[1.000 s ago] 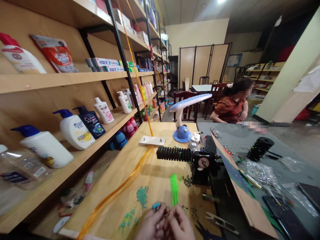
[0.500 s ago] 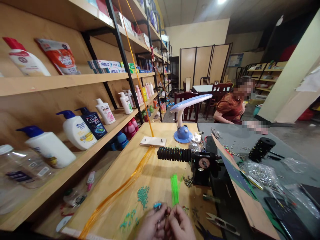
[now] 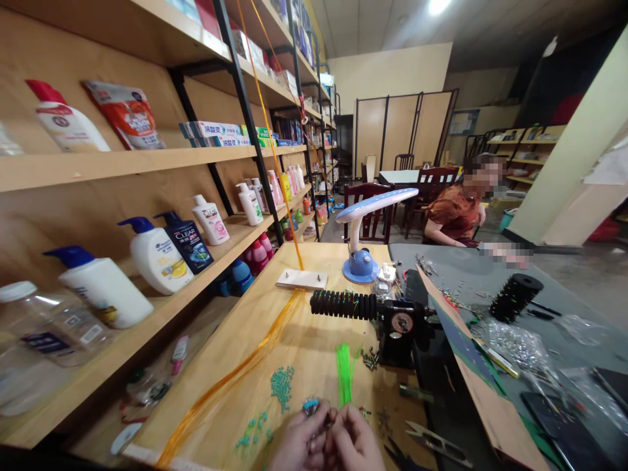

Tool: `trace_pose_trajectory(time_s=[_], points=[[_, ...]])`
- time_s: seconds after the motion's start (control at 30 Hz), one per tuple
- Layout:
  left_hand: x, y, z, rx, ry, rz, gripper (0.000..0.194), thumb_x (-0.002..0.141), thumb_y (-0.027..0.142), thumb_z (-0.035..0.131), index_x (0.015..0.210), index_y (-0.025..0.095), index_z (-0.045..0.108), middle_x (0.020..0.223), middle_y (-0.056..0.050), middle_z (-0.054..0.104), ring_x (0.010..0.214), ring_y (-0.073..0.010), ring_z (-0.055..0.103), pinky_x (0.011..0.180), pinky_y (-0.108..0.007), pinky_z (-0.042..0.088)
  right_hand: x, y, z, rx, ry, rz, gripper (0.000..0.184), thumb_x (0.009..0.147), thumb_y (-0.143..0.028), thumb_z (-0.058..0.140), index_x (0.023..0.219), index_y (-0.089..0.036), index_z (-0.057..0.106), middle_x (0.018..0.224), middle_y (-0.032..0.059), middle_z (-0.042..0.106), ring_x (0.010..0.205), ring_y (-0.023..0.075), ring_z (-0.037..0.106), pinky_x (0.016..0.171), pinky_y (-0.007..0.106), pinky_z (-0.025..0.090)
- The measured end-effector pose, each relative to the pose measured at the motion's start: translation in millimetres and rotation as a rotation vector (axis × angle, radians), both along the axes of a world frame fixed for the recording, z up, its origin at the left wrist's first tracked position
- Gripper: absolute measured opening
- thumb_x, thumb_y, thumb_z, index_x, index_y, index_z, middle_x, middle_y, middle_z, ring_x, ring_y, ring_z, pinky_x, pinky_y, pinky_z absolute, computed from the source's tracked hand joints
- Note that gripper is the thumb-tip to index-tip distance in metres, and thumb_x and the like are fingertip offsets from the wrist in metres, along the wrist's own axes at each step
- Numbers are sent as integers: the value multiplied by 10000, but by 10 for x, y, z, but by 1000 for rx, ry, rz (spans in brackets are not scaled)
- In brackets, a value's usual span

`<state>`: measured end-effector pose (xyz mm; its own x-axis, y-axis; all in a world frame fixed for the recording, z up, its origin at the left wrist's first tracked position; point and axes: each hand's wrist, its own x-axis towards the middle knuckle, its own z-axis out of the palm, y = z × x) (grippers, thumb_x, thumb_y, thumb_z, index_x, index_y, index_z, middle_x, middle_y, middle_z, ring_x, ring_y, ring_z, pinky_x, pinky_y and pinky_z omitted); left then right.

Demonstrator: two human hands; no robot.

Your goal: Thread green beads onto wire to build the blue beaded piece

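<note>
My left hand [image 3: 300, 439] and my right hand [image 3: 354, 439] meet at the front of the wooden table, fingers pinched closed close together. What sits between the fingertips is too small to make out. A small turquoise-and-silver thing [image 3: 310, 407] shows at my left index finger; I cannot tell what it is. Just beyond my right hand lies a bundle of bright green strands [image 3: 345, 374]. Teal beads [image 3: 281, 387] are heaped past my left hand, and more teal pieces [image 3: 252, 428] lie to its left.
Orange threads [image 3: 235, 366] run along the table to a white clamp bar [image 3: 302, 279]. A black ridged roller [image 3: 343, 304] stands at centre, a blue lamp [image 3: 360, 265] behind it. Snips [image 3: 436, 445] lie at right. A person [image 3: 454, 209] sits beyond the grey table. Shelves with bottles line the left.
The view has shifted slightly, so the scene sits a little lower and further right. My hands keep nearly the same pinched pose.
</note>
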<state>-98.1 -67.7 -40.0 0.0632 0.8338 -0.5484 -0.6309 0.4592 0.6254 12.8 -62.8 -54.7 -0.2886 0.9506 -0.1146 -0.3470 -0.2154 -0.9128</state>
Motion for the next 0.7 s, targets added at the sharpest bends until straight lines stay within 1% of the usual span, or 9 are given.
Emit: trace_pose_trajectory(time_s=[0.1,0.27,0.4,0.57,0.63,0.7], points=[[-7,-4,-18,-2,13,-4,630,384,616,941,687,134,672,387,132,360,313,4,211,346,-166,80,4,2,-9,1,-17,-1,602,702,-795,664,685,-229,461,484,-69,527,396,68,391,420,180,297],[-7,-10,-16,23,69,-19,630,427,652,911,714,149,662,403,134,371,312,2,202,347,-170,72,7,8,-7,16,-19,-10,611,700,-812,655,678,-234,459,490,-79,504,410,71,391,404,181,277],[20,-8,74,37,119,-18,632,422,667,901,706,165,644,370,152,322,310,2,173,355,-172,54,9,9,24,-3,-45,-6,617,694,-814,664,697,-229,469,481,-84,504,389,63,395,394,177,273],[55,-19,199,106,154,9,609,455,660,896,656,172,591,375,151,321,334,6,149,359,-167,62,4,16,37,-23,-21,7,611,694,-789,695,716,-209,505,477,-82,524,360,36,364,385,160,248],[70,-32,207,137,176,50,586,480,634,902,648,170,586,404,143,338,350,1,183,363,-160,86,1,27,44,-33,-14,8,609,690,-784,705,726,-203,525,487,-75,541,353,31,365,378,155,242],[86,-43,195,154,195,100,554,506,600,910,658,166,601,454,120,397,376,-12,274,376,-150,151,2,44,61,-30,-9,-6,604,690,-777,712,730,-199,539,503,-67,557,366,39,399,382,150,271]])
